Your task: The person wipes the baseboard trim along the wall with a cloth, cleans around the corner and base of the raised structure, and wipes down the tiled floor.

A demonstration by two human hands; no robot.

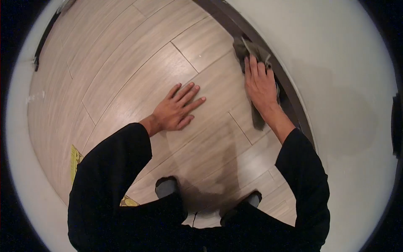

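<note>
My left hand [174, 108] lies on the wood-look floor [147, 75], palm down with its fingers spread and nothing in it. To the right, my right hand [260, 86] presses a crumpled grey-brown cloth [257, 49] against the floor along the dark baseboard [287, 86]. Its fingers point away from me over the cloth, and part of the cloth hangs out beneath the palm toward me. The thumb is hidden.
A white wall [336, 92] rises on the right above the baseboard. My feet in grey-and-dark socks, the left foot [167, 187] and right foot [253, 199], are close below. A yellow patterned mat [75, 159] shows partly behind my left sleeve.
</note>
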